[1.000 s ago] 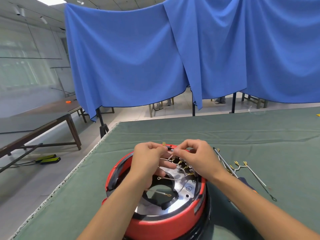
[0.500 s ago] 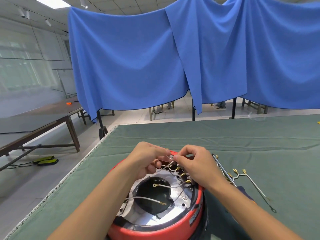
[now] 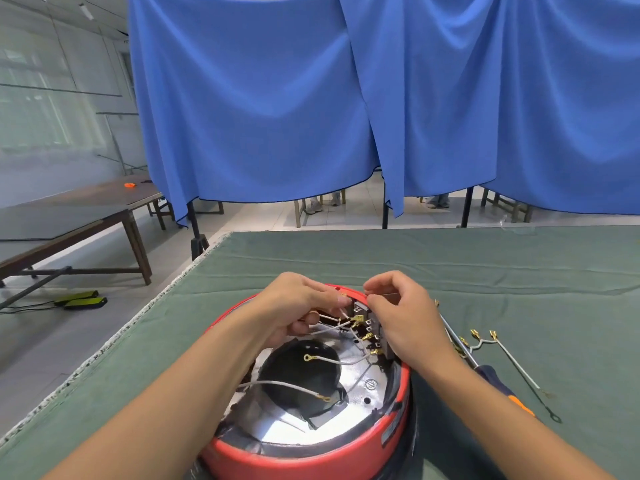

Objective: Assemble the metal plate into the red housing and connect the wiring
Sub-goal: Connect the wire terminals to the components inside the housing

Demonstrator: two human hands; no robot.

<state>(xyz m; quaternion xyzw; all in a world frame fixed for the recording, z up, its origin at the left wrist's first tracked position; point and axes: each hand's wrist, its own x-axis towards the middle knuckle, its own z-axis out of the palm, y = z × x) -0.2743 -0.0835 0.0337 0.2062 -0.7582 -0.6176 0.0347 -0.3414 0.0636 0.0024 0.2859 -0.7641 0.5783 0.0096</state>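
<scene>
Wiring step, judged from the layout: shiny round metal plate already sits inside the round red plastic housing, directly under both forearms.

Left hand: fingers curled, fingertips pinching a small brass connector at the housing's far rim; thin white wires run from under its palm toward the terminals.

Right hand: thumb and forefinger pinched on a fine wire just beyond the far rim; remaining fingers curled down against the grey terminal block with brass spade tabs, which lies between the two hands.

Two white leads with ring lugs lie loose across the plate's dark centre opening, nearer the body than either hand, not yet attached.

Right of the right wrist on the green cloth-covered table: screwdriver with dark blue and orange handle, spare wires with brass ends.

Next move, likely: line the pinched connector up with a free tab and push it home squarely. Needs steadying of the block; tabs are crowded, so misplacement is a risk.
</scene>
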